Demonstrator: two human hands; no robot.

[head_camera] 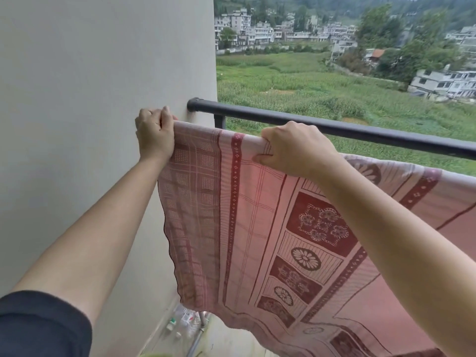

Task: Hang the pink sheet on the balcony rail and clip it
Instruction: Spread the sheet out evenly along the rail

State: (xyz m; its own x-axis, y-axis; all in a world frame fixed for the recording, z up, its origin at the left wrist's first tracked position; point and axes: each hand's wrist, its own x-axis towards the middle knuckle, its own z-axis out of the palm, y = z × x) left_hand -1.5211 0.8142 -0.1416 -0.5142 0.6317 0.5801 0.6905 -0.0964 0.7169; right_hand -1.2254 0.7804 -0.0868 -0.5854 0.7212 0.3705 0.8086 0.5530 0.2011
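Dark sleeve (38, 325); left hand (154, 132) grips seemingly woven sheet (231, 215)

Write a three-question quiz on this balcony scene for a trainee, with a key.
1. True or false: a clip already pins the sheet to the rail.
2. Which hand grips the sheet's top edge? A) left only B) right only C) both
3. Fill in: the rail's left end meets the ___.
Key: 1 false, no clip shows. 2 C, the left hand and right hand both grip it. 3 wall.
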